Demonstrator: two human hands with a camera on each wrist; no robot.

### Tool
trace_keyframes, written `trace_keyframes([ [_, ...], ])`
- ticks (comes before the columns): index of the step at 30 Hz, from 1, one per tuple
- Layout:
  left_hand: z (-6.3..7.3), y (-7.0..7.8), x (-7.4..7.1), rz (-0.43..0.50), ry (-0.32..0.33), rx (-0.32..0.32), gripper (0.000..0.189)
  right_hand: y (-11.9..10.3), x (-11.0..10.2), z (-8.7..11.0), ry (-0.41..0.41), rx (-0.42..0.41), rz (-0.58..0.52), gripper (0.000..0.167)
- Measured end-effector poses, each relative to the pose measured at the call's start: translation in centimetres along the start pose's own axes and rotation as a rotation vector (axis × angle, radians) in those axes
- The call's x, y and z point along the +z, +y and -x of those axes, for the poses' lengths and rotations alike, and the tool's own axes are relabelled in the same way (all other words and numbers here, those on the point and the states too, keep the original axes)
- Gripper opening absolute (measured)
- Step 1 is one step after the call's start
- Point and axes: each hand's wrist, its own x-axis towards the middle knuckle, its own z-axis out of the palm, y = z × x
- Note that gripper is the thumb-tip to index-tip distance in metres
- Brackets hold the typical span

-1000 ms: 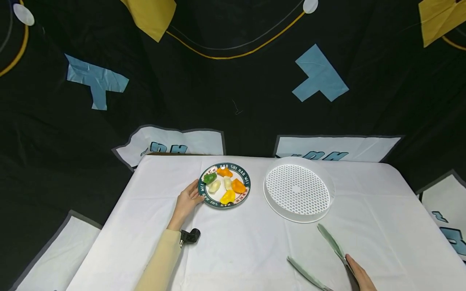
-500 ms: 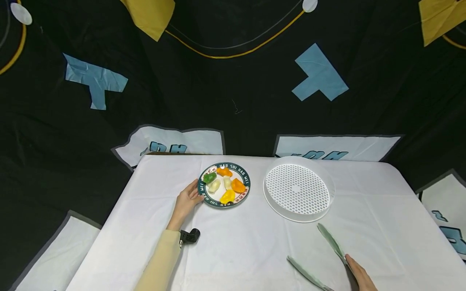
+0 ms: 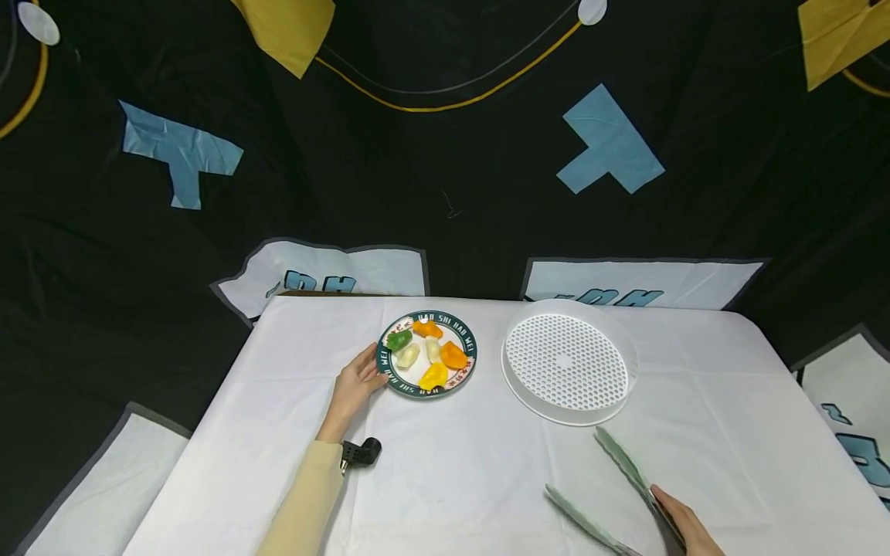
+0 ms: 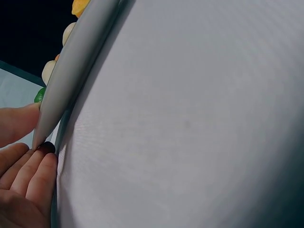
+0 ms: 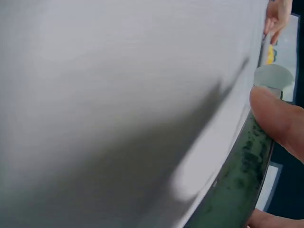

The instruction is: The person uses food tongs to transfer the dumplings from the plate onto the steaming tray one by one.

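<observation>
A round plate with a dark green lettered rim stands at the table's left-centre. On it lie several small lumpy pieces, among them a green one, an orange one, a yellow one and a pale one; their kind is unclear. My left hand pinches the rim's left side, with the thumb above and fingers below. At the lower right my right hand holds green-tipped tongs, their arms spread apart with nothing between. The tongs' hinge end is out of view.
A round white tray with a perforated base and clear raised wall stands right of the plate, beyond the tongs. A white cloth covers the table. Black fabric with blue and yellow shapes hangs behind the table's far edge.
The tongs' arms have swung slightly to the left and come a little nearer each other, with my right hand shifting slightly left. My left hand still holds the plate in place.
</observation>
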Motion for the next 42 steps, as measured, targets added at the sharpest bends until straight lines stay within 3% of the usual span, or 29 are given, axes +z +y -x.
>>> trace_keyframes([
  [4, 0.0, -0.1, 0.0, 0.003, -0.001, 0.001, 0.068, -2.4, -0.9, -1.3, -0.020, 0.017, -0.027, 0.105],
  [9, 0.0, 0.0, -0.1, 0.002, -0.003, 0.003, 0.068, -7.0, -1.6, -3.6, -0.093, 0.219, -0.097, 0.098],
  [11, 0.0, 0.0, -0.1, 0.002, -0.001, 0.000, 0.068, -8.3, -1.6, -4.6, -0.101, 0.233, -0.147, 0.097],
  [18, 0.0, 0.1, -0.1, 0.002, -0.007, -0.002, 0.068, -10.9, 0.0, -7.5, 0.007, 0.085, -0.210, 0.094],
  [24, 0.0, 0.0, -0.1, -0.002, -0.012, -0.005, 0.068, -12.2, 0.9, -10.0, -0.024, 0.104, -0.291, 0.090],
  [35, 0.1, -0.1, -0.2, 0.018, -0.012, -0.008, 0.068, -14.1, 2.1, -13.8, 0.043, 0.032, -0.177, 0.084],
  [42, 1.2, 2.4, 0.0, 0.014, -0.039, -0.009, 0.067, -14.7, 2.9, -15.6, 0.071, 0.014, -0.171, 0.077],
])
